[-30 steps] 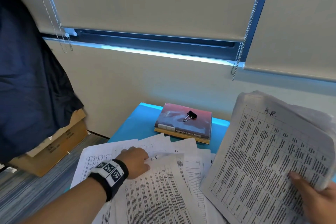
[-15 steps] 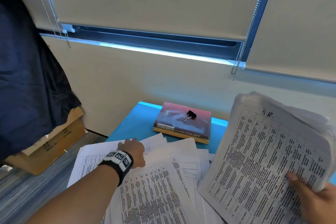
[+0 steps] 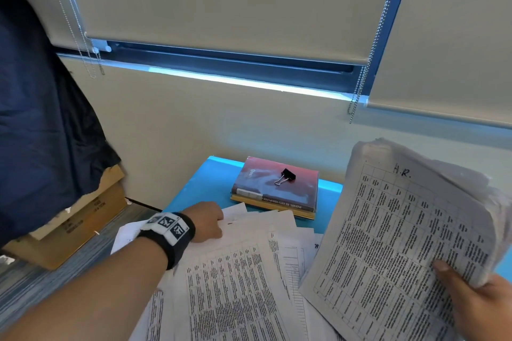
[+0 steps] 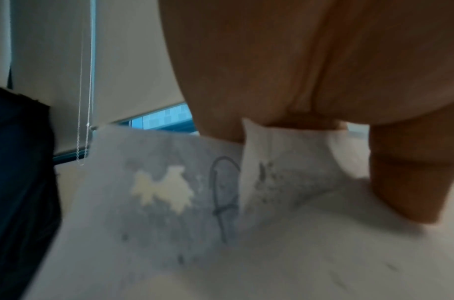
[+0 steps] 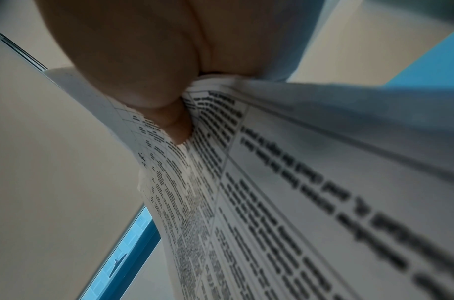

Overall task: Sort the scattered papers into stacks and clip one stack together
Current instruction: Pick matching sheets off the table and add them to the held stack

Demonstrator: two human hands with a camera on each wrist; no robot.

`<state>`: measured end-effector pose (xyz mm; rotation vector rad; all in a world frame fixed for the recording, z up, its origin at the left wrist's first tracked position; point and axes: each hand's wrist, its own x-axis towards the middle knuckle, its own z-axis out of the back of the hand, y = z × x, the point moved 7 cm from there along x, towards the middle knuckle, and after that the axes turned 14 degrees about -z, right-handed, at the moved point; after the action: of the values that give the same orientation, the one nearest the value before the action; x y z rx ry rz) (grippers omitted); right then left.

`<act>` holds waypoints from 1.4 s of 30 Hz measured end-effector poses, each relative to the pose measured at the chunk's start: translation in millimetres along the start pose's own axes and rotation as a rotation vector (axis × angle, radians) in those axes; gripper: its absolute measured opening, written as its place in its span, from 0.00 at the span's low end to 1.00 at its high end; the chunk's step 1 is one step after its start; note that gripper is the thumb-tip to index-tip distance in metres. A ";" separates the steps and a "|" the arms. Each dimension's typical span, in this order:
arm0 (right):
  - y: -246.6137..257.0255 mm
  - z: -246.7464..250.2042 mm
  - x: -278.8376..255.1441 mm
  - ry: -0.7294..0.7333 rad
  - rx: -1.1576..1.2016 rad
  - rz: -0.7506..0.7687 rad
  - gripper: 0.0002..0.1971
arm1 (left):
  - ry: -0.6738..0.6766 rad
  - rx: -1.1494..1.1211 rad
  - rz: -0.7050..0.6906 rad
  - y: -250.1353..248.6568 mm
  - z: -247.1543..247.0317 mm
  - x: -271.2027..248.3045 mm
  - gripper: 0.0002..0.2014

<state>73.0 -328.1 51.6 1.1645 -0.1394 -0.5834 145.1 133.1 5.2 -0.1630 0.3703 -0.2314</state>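
Note:
Printed sheets point(image 3: 235, 285) lie scattered and overlapping on the blue table point(image 3: 194, 188). My left hand point(image 3: 214, 225) rests on their far left part, fingers curled. In the left wrist view this left hand point(image 4: 305, 125) pinches the raised edge of a sheet point(image 4: 169, 203). My right hand point(image 3: 471, 302) grips a thick stack of papers point(image 3: 401, 243) at the right, tilted up off the table, thumb on the top page marked "H.R.". The right wrist view shows the thumb point(image 5: 149, 85) pressed on that stack point(image 5: 272, 192). A black binder clip point(image 3: 285, 176) lies on a red book point(image 3: 277, 191) at the table's back.
The table stands against a beige wall under a window with roller blinds and bead chains point(image 3: 360, 86). Left of the table, cardboard boxes point(image 3: 77, 219) sit on the floor, partly covered by a dark cloth point(image 3: 41, 119).
My left hand has slid a little farther away across the scattered sheets, toward the book, and the sheets under it have shifted. My right hand keeps hold of the stack.

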 end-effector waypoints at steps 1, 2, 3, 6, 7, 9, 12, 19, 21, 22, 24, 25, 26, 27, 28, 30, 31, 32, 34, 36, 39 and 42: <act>3.1 1.6 2.8 -0.006 -0.008 0.020 0.13 | -0.007 -0.015 -0.037 -6.4 12.4 -5.1 0.10; 8.3 3.0 3.6 -0.011 -0.023 0.035 0.12 | -0.019 -0.024 -0.070 -13.3 26.6 -12.0 0.11; 13.1 3.3 4.0 -0.010 -0.031 0.056 0.10 | -0.036 -0.018 -0.104 -21.0 41.8 -19.6 0.12; 34.6 6.3 1.0 -0.019 -0.024 0.155 0.17 | -0.108 0.040 -0.193 -50.4 89.3 -46.4 0.13; 43.1 6.7 -0.3 -0.006 -0.009 0.190 0.18 | -0.135 0.064 -0.217 -62.3 104.3 -55.9 0.14; 57.8 6.7 -1.7 0.028 0.031 0.238 0.14 | -0.198 0.111 -0.259 -84.4 131.5 -72.9 0.16; 69.4 -4.8 -3.6 0.111 0.055 0.255 0.12 | -0.282 0.098 -0.328 -112.8 160.1 -91.4 0.17; 98.7 -53.3 -49.3 0.490 0.017 0.342 0.14 | -0.581 0.318 -0.504 -181.7 210.2 -110.3 0.18; 103.3 -64.8 -60.5 0.590 -0.037 0.368 0.12 | -0.602 0.387 -0.522 -194.6 214.6 -110.0 0.17; 104.0 -68.3 -63.9 0.620 -0.057 0.386 0.12 | -0.591 0.394 -0.531 -199.7 214.1 -109.1 0.16; 105.3 -72.6 -68.2 0.662 -0.042 0.409 0.13 | -0.576 0.352 -0.561 -207.1 210.6 -106.1 0.14; 105.4 -74.7 -68.8 0.678 -0.019 0.417 0.13 | -0.580 0.313 -0.568 -209.0 208.7 -104.7 0.13; 102.8 -77.4 -68.1 0.695 -0.001 0.417 0.11 | -0.583 0.280 -0.563 -209.8 207.0 -102.9 0.13; 101.8 -79.3 -69.8 0.716 0.035 0.406 0.09 | -0.587 0.269 -0.551 -210.4 205.4 -101.4 0.13; 99.3 -80.4 -69.0 0.721 0.077 0.385 0.16 | -0.589 0.274 -0.538 -210.9 203.8 -99.8 0.13; 92.1 -79.4 -64.7 0.645 0.132 0.322 0.30 | -0.595 0.289 -0.514 -211.2 201.6 -97.3 0.12; 89.3 -77.1 -63.8 0.575 0.148 0.300 0.31 | -0.599 0.285 -0.504 -211.2 200.7 -96.3 0.11; 87.6 -73.9 -65.0 0.524 0.164 0.294 0.32 | -0.606 0.281 -0.493 -211.2 200.1 -95.7 0.11; 84.4 -74.5 -70.1 0.583 0.268 0.318 0.32 | -0.624 0.292 -0.466 -210.5 198.6 -94.4 0.12; 86.2 -79.5 -78.2 0.703 0.316 0.373 0.27 | -0.641 0.306 -0.446 -210.2 197.1 -93.4 0.13; 82.9 -84.7 -72.1 0.607 0.170 0.419 0.08 | -0.658 0.292 -0.428 -209.0 195.2 -93.0 0.15; 75.3 -87.2 -59.4 0.511 0.112 0.422 0.21 | -0.679 0.172 -0.487 -208.0 195.3 -99.9 0.17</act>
<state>84.5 -206.5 94.9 1.3111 0.0230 0.1016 87.6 -19.0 260.0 -0.1512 -0.3736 -0.6624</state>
